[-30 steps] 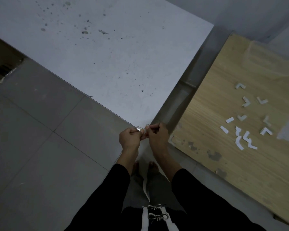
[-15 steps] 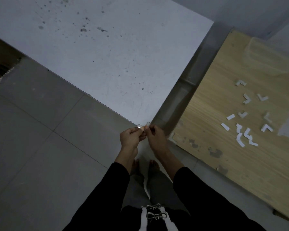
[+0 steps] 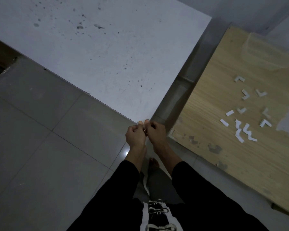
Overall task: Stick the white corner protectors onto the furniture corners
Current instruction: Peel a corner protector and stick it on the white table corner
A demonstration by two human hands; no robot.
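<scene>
A small clear corner protector [image 3: 139, 122] is pinched between my left hand [image 3: 135, 136] and my right hand [image 3: 155, 134], right at the near corner of the white speckled tabletop [image 3: 97, 60]. Most of the protector is hidden by my fingertips. Both hands meet at that corner, knuckles up. On the wooden tabletop [image 3: 240, 147] to the right lie several more L-shaped white corner protectors [image 3: 245, 95] and peeled white backing strips [image 3: 240, 132].
A dark gap with a grey metal frame [image 3: 182, 87] separates the two tables. Grey floor tiles [image 3: 48, 147] spread to the left. A clear plastic container [image 3: 265, 52] sits at the wooden table's far end. My bare feet [image 3: 153, 164] stand below the hands.
Both hands have moved slightly forward with the protector, from just short of the white table's corner to right against it.
</scene>
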